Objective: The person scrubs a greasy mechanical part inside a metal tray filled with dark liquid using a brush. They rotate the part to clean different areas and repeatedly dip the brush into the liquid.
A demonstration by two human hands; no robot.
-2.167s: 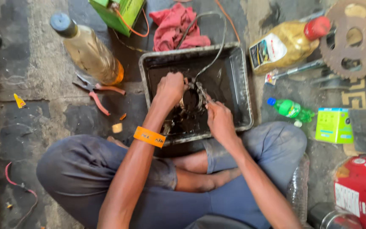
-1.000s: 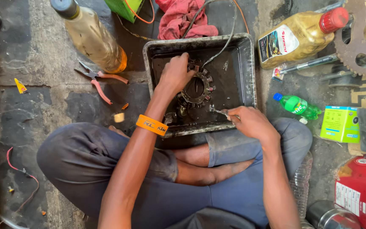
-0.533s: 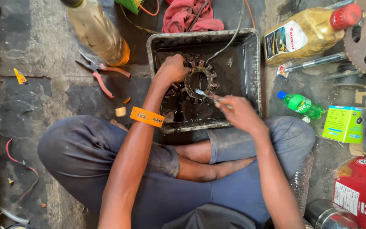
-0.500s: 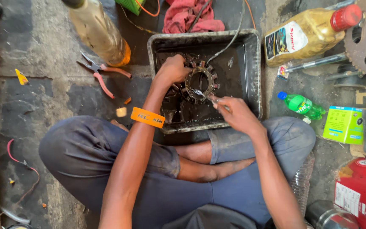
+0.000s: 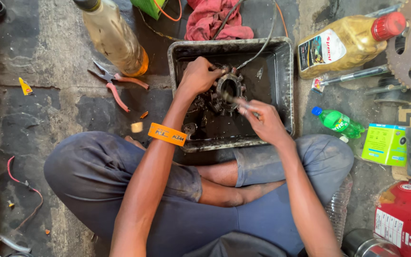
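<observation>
Left hand [image 5: 197,76] clamped on oily toothed hub [image 5: 228,88], right hand [image 5: 262,121] pinching thin tool [image 5: 236,101]: risks slipping, gouging, splashing over tray [image 5: 288,85].

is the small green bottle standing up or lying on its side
Lying on its side: the green bottle rests flat on the floor, its blue cap pointing toward the black tray.

One head-worn camera looked almost straight down from above the seated person, close enough that the crossed legs [image 5: 181,190] filled the 6 o'clock half of the frame. The dark metal tray [image 5: 286,85] sat just toward 12 o'clock of centre. Both forearms entered from 6 o'clock. No second view shared the scene.
</observation>
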